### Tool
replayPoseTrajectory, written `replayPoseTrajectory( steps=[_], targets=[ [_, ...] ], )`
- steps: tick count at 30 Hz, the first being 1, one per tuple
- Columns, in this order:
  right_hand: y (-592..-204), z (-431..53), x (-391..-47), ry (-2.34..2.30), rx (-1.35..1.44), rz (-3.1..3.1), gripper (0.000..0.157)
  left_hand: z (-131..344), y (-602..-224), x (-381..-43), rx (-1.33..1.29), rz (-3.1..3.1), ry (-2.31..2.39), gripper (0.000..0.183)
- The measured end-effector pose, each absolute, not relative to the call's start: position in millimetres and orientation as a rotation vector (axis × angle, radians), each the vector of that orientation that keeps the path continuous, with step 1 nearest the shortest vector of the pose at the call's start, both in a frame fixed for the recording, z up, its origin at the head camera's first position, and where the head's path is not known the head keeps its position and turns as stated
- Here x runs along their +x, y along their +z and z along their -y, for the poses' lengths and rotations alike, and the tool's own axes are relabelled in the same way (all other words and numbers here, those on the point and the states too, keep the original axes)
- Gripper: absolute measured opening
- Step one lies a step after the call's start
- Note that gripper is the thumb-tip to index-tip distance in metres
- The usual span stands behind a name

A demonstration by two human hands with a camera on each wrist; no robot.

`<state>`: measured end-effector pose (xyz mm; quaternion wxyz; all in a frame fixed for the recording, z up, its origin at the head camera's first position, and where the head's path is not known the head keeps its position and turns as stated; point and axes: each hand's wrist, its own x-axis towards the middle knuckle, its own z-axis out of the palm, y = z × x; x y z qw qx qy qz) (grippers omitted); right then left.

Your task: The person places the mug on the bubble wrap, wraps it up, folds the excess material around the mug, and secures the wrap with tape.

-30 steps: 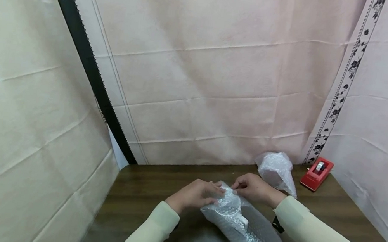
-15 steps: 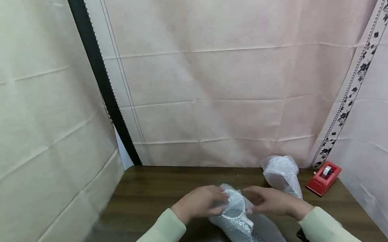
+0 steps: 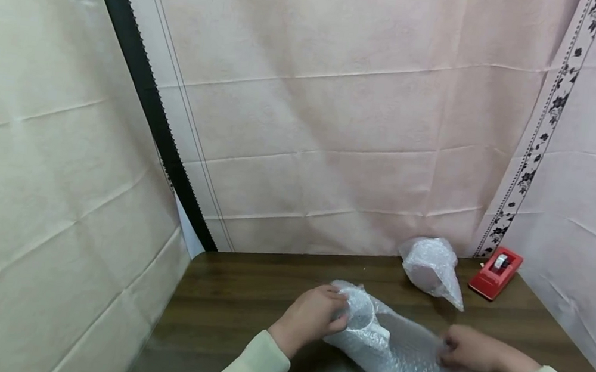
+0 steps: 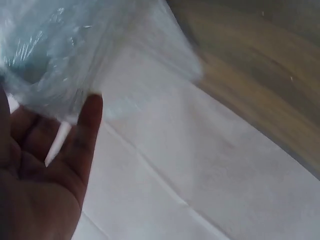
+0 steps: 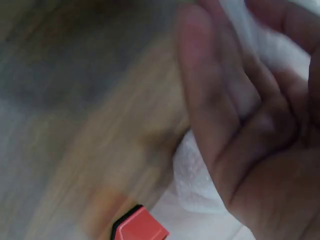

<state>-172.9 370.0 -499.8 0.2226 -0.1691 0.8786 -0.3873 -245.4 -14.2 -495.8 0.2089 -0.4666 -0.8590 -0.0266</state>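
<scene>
A mug (image 3: 362,312), its round rim and handle showing through, lies in a sheet of bubble wrap (image 3: 410,358). My left hand (image 3: 312,316) grips the mug through the wrap from the left. In the left wrist view, the fingers of that hand (image 4: 50,175) curve up against the shiny plastic (image 4: 55,45). To the right, my right hand (image 3: 478,350) pinches the free edge of the sheet, which is spread out between both hands. The right wrist view has the hand (image 5: 260,130) close up, with white wrap between thumb and fingers.
A bubble-wrapped bundle (image 3: 430,267) sits at the back of the wooden table (image 3: 246,277). Right of it is a red tape dispenser (image 3: 495,274), partly seen in the right wrist view. Pale cloth (image 3: 309,121) hangs behind the table and at both sides.
My right hand has left the mug's opening and moved right and down, taking the wrap's edge and drawing the sheet outward. My left hand stays on the mug.
</scene>
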Motion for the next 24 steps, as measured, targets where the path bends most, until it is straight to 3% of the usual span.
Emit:
replayPoseTrajectory(
  steps=[5, 8, 12, 18, 24],
  targets=[
    [-486, -372, -191, -1.121, -0.251, -2.733, 0.014, 9, -493, -234, -1.247, 2.407, 0.001, 0.034],
    [-477, -367, -201, -1.144, -0.126, -2.805, 0.02, 13, -483, -231, -1.336, 2.529, -0.056, 0.037],
    [-465, -361, -212, -1.226, -0.055, -2.824, 0.028, 20, -467, -233, -1.483, 2.688, -0.126, 0.06],
    [-458, -355, -222, -1.525, -0.062, -2.595, 0.044, 20, -468, -243, -1.552, 2.563, -0.04, 0.045],
    [-462, -342, -215, -1.638, -0.139, -2.466, 0.041, 20, -478, -247, -1.529, 2.463, -0.008, 0.043]
  ],
)
